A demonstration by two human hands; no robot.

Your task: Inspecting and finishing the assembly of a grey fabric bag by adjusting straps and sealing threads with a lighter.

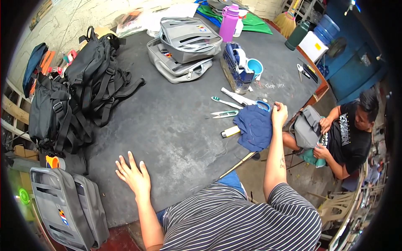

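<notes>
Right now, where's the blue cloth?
In the head view, the blue cloth lies on the right side of the dark table, under the right hand, beside the thread snips.

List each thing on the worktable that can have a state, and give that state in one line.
left hand: flat on the table, empty
right hand: resting on blue cloth
blue cloth: crumpled
thread snips: lying loose
top grey bag: zipped shut
purple bottle: upright, capped

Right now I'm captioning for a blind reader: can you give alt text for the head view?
A person leans over a dark worktable, left hand flat on it, right hand on a blue cloth near thread snips. Black backpacks and grey bags lie around.
</notes>
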